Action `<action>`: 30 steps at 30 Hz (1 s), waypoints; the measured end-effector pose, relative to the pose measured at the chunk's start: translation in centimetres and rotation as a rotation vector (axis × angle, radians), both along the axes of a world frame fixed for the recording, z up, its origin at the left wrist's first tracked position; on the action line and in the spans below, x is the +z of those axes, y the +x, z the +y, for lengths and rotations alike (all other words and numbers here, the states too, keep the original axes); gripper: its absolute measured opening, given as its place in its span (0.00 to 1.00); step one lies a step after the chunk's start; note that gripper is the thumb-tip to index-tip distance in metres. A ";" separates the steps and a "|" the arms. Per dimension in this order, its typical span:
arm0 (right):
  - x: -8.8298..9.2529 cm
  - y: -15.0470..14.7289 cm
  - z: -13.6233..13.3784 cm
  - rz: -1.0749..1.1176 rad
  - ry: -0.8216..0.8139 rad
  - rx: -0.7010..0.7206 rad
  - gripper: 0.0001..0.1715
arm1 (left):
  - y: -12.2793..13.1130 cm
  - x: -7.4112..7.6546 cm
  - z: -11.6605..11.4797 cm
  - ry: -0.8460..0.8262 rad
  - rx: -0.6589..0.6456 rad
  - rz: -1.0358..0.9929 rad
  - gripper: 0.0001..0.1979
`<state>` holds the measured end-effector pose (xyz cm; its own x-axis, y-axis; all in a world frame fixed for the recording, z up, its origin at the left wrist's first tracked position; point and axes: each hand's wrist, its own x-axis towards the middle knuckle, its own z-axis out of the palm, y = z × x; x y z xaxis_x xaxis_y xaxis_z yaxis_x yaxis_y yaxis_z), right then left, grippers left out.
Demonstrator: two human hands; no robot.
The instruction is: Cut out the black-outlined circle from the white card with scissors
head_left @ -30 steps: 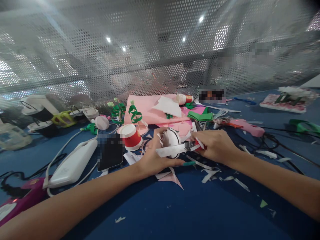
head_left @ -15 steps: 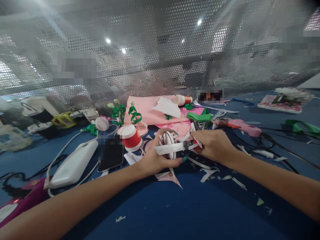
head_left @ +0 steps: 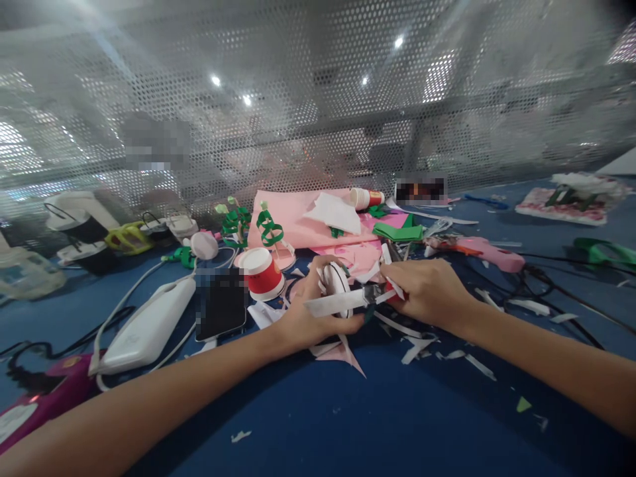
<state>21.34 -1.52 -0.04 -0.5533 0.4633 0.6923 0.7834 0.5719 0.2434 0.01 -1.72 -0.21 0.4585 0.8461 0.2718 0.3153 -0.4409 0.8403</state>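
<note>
At the centre of the head view, a person's two bare hands meet over a blue table. The left hand has its fingers wrapped around a white cup-like piece, tilted so its round, dark-lined rim faces right; the thumb lies below. Right of centre, the right hand has its fingers closed on a red-handled tool, perhaps a craft knife or scissors. Its long pale blade points left, crossing in front of the white piece; whether they touch cannot be told. Careful work here would seem to call for a steady grip with the left, light pressure so the thin wall does not buckle, and the thumb well away from the edge.

Just left of the left hand sits an upside-down red and white paper cup; loose paper scraps lie below the right. A pink glue gun rests at right, a dark phone at centre-left.
</note>
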 end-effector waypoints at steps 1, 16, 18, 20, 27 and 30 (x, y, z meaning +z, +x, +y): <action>0.0 0.0 0.0 -0.006 0.005 -0.002 0.08 | 0.0 0.2 -0.1 -0.007 0.011 0.003 0.30; 0.3 -0.9 -0.4 -0.005 0.075 -0.019 0.08 | 0.5 0.8 -0.4 0.012 0.033 0.101 0.34; 0.3 -0.7 -0.3 -0.006 0.068 0.002 0.08 | 0.5 1.4 -0.7 -0.057 0.022 0.063 0.30; 0.3 -0.5 -0.3 -0.013 0.062 0.016 0.09 | 0.4 1.9 -1.0 -0.124 -0.001 0.048 0.28; 0.1 -0.4 -0.2 -0.029 0.058 0.025 0.11 | 0.3 2.2 -1.1 -0.165 -0.056 0.062 0.30; 0.2 -0.8 -0.3 -0.030 0.045 0.005 0.11 | 0.5 1.7 -0.8 -0.057 -0.024 0.084 0.30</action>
